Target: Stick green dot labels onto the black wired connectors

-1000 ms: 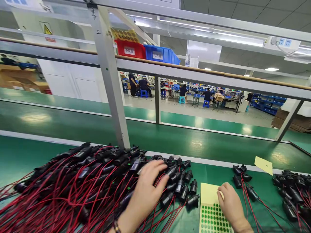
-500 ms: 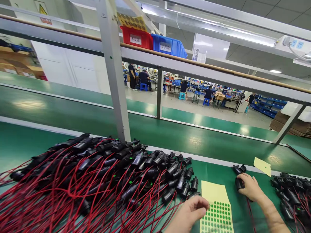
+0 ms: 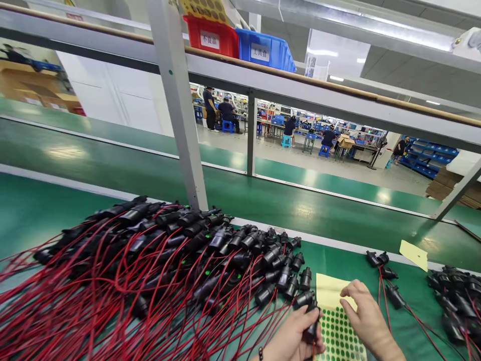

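A big heap of black connectors with red wires (image 3: 150, 271) covers the green bench at the left. My left hand (image 3: 295, 338) is at the bottom centre, closed around one black connector (image 3: 311, 326) just over the sheet. A yellow sheet of green dot stickers (image 3: 338, 331) lies beside the heap. My right hand (image 3: 366, 316) hovers over that sheet with fingers curled toward its top edge; whether it holds a sticker I cannot make out. A few connectors (image 3: 383, 271) lie to the right of the sheet.
Another pile of black connectors (image 3: 458, 301) sits at the far right, with a small yellow slip (image 3: 413, 254) behind it. A grey frame post (image 3: 180, 110) rises behind the heap. Red (image 3: 210, 35) and blue (image 3: 263, 50) bins stand on the shelf above. People work at distant tables.
My left hand left the heap and now grips one connector by the sticker sheet. My right hand went out to the small group of connectors, then came back over the sheet.
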`<state>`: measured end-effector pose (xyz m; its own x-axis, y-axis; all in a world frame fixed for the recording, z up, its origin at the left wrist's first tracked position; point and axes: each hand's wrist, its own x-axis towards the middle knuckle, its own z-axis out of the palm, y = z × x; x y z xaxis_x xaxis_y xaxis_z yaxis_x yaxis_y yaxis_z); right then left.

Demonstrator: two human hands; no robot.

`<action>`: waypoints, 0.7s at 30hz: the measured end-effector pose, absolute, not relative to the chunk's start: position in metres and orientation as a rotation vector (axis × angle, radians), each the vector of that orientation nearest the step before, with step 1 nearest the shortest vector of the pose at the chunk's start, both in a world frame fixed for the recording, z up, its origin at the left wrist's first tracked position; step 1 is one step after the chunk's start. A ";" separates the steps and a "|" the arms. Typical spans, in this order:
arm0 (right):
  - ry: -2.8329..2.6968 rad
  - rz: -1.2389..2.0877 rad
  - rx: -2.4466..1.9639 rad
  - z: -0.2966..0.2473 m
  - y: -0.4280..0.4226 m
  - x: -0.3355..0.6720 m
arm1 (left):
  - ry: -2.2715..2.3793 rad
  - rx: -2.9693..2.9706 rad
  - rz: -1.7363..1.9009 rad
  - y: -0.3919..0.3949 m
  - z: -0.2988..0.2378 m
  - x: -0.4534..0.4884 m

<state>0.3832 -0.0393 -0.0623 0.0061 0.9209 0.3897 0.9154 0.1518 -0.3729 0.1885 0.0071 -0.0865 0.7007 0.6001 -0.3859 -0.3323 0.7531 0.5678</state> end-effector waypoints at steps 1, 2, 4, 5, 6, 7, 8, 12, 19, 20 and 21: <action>-1.917 -0.029 -1.795 -0.063 -0.035 0.390 | 0.615 0.489 0.541 0.008 -0.088 0.189; -1.933 -0.045 -1.828 -0.064 -0.032 0.395 | 0.634 0.496 0.535 0.008 -0.090 0.190; -1.965 -0.033 -1.839 -0.070 -0.029 0.398 | 0.664 0.513 0.517 0.007 -0.094 0.191; -1.982 -0.029 -1.840 -0.074 -0.028 0.397 | 0.680 0.523 0.510 0.007 -0.096 0.192; -1.996 -0.026 -1.841 -0.078 -0.027 0.396 | 0.695 0.531 0.504 0.006 -0.098 0.193; -2.005 -0.024 -1.842 -0.081 -0.027 0.394 | 0.709 0.535 0.498 0.006 -0.099 0.193; -2.009 -0.021 -1.843 -0.083 -0.027 0.393 | 0.715 0.539 0.496 0.005 -0.099 0.193; -2.027 0.017 -1.819 -0.080 -0.032 0.386 | 0.681 0.549 0.512 0.003 -0.094 0.188; -1.659 0.378 -1.528 -0.052 -0.051 0.366 | 0.592 0.681 0.472 -0.003 -0.082 0.186; -1.566 0.447 -1.480 -0.052 -0.052 0.363 | 0.562 0.734 0.474 -0.004 -0.079 0.186; -1.481 0.521 -1.435 -0.054 -0.053 0.361 | 0.530 0.790 0.490 -0.004 -0.076 0.185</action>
<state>0.3608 -0.0526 -0.0538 0.1672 0.9259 0.3389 0.5099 0.2130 -0.8335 0.1849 -0.0044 -0.0764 0.7633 0.5920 -0.2587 -0.2119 0.6076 0.7654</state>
